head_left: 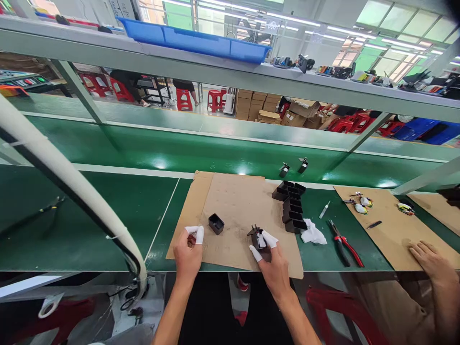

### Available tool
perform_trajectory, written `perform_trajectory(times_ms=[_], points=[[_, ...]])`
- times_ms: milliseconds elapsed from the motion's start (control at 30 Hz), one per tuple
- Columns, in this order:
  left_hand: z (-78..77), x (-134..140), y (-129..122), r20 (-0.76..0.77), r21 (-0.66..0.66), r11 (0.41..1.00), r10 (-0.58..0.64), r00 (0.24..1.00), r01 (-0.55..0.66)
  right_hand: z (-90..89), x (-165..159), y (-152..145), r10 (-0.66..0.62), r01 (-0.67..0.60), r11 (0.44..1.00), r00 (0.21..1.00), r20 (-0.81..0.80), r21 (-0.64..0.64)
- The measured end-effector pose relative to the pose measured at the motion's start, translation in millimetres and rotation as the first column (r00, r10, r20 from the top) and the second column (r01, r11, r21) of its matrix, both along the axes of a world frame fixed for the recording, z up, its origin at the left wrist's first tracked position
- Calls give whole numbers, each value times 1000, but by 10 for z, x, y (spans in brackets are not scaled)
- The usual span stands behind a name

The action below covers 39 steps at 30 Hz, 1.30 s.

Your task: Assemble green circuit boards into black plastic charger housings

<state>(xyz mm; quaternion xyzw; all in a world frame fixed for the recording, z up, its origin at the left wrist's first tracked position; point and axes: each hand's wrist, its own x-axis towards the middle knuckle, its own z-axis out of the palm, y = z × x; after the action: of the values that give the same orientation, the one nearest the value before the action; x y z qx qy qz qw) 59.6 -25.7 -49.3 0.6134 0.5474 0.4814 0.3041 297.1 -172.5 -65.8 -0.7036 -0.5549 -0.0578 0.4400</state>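
1. Brown cardboard (pixel 233 196) lies on the green worktop (pixel 151 211).
2. On its near right side, the right hand (pixel 276 268) grips a small black part (pixel 255 241) with white on it.
3. On the near left side, the left hand (pixel 189 261) is curled; I cannot tell if it pinches something tiny.
4. White caps (pixel 200 235) cover some fingertips on both.
5. One open black box (pixel 216 224) sits between these hands, closer to the left one.
6. More black boxes (pixel 292 207) bunch up at the far right.
7. Pliers (pixel 343 244) with red on the handles lie right of a white cloth (pixel 313 233).
8. Farther right, another person's hand (pixel 426 258) rests flat.
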Motion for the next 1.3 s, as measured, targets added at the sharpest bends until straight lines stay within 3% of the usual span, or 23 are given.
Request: perform_trajectory(times_ms=[333,867,967,1067,1133,1167,1233,1300], points=[[3,7,1,-6,-18,1000,-5,1000,5,-27,37,-1,24,-23,1000,995,95,-8],[-13,23,2,-3,-14,1000,2,1000,-2,-46,28,13,24,-25,999,999,27,38],[4,27,-7,-2,-4,1000,-3,1000,3,-16,24,23,21,-19,999,999,-48,47],[17,28,-9,-4,1,1000,-7,1000,7,66,-20,32,14,-8,1000,961,-278,20],[15,27,-7,-8,0,1000,-6,1000,6,175,-88,34,3,15,1000,822,-570,27],[12,26,-6,-11,-1,1000,-6,1000,6,248,-132,31,11,32,998,685,-729,45],[3,24,-4,-17,-2,1000,-9,1000,9,416,-234,15,74,79,991,317,-946,104],[-2,23,-4,-23,-2,1000,-10,1000,10,586,-333,-19,161,130,979,-14,-987,158]])
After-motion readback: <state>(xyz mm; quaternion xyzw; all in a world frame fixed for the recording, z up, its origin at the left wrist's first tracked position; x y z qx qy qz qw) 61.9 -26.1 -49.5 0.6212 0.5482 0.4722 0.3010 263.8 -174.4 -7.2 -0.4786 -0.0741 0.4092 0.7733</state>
